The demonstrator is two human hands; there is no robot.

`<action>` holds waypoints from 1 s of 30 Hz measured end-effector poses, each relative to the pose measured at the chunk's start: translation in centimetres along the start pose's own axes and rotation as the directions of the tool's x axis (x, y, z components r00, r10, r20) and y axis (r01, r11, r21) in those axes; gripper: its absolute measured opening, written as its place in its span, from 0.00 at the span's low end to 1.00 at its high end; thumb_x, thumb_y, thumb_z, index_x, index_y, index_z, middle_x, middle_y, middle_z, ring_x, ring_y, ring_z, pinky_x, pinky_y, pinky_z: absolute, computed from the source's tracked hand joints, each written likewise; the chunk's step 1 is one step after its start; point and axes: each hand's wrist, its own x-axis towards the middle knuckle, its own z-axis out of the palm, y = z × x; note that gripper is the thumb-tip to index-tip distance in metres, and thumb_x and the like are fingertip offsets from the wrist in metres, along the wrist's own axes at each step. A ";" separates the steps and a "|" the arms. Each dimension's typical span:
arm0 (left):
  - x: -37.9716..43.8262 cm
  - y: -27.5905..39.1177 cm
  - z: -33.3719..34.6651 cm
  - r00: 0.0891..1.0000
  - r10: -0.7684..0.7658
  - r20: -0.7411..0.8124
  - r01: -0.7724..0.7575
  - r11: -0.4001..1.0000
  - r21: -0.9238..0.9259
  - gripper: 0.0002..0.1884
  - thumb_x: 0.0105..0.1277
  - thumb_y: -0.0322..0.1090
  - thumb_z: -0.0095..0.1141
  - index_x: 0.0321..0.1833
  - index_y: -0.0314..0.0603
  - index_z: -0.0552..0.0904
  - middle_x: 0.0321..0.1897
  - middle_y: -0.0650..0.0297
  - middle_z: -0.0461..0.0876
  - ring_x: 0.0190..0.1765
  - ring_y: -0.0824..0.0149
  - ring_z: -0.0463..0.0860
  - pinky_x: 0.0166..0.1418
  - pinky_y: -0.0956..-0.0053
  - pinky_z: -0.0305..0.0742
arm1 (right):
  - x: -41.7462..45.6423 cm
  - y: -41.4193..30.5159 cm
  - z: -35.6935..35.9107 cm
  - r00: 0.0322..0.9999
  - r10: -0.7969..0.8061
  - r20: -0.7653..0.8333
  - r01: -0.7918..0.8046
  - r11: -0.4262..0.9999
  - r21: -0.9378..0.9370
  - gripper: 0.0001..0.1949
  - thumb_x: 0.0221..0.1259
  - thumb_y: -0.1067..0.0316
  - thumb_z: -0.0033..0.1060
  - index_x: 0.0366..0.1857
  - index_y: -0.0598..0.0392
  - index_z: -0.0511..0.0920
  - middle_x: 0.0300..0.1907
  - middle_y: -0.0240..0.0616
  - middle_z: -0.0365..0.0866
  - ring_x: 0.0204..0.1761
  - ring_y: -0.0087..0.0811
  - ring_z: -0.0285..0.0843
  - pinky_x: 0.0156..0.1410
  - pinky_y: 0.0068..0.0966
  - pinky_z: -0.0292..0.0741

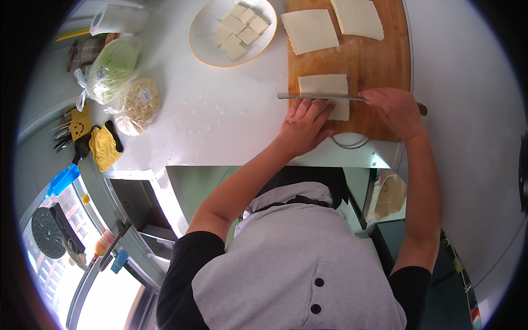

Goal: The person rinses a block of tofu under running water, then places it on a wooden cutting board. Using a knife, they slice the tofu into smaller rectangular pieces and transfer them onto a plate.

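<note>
My right hand point(394, 111) grips a kitchen knife point(321, 96) by its handle, whose brown wooden end sticks out past the hand. The blade lies across a white slab of what looks like tofu point(324, 83) on the wooden cutting board point(379, 70). Strips of the slab show on both sides of the blade; whether it is cut through is hard to tell. With fingertips at the blade, my left hand point(303, 126) presses the near part of the slab and hides some of it. Two more slabs, one at left point(311, 31) and one at right point(358, 18), lie farther up the board.
A white plate point(202, 45) of cut tofu pieces point(237, 31) stands left of the board. Bagged greens point(113, 70), bagged noodle-like food point(138, 103) and a paper roll point(119, 19) line the counter's left side. Water drops dot the countertop point(198, 136). A wall point(458, 103) runs along the right.
</note>
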 end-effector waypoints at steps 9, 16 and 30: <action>0.8 -0.3 0.5 1.000 0.011 -0.013 -0.011 0.999 0.035 0.34 0.60 0.54 0.66 0.67 0.49 0.78 0.62 0.61 0.74 0.62 0.57 0.72 0.66 0.57 0.69 | 0.6 0.4 -0.1 0.999 -0.031 -0.006 0.031 0.999 -0.034 0.12 0.62 0.73 0.58 0.46 0.47 0.85 0.37 0.34 0.88 0.38 0.38 0.86 0.42 0.34 0.82; 0.8 -0.5 0.6 1.000 0.014 0.001 -0.014 0.999 0.039 0.34 0.61 0.55 0.64 0.68 0.48 0.77 0.64 0.61 0.74 0.64 0.57 0.71 0.67 0.57 0.67 | 1.0 0.4 0.0 0.998 -0.055 -0.008 0.055 0.998 -0.027 0.13 0.60 0.75 0.59 0.47 0.46 0.84 0.38 0.34 0.88 0.39 0.38 0.86 0.42 0.33 0.82; 0.8 -0.4 0.6 1.000 -0.008 0.030 0.007 1.000 0.030 0.33 0.63 0.56 0.63 0.68 0.48 0.78 0.66 0.59 0.72 0.69 0.54 0.68 0.73 0.54 0.63 | 1.3 0.5 0.2 0.998 -0.058 0.014 0.058 0.998 -0.030 0.13 0.59 0.75 0.60 0.46 0.47 0.82 0.35 0.34 0.85 0.38 0.39 0.85 0.40 0.34 0.81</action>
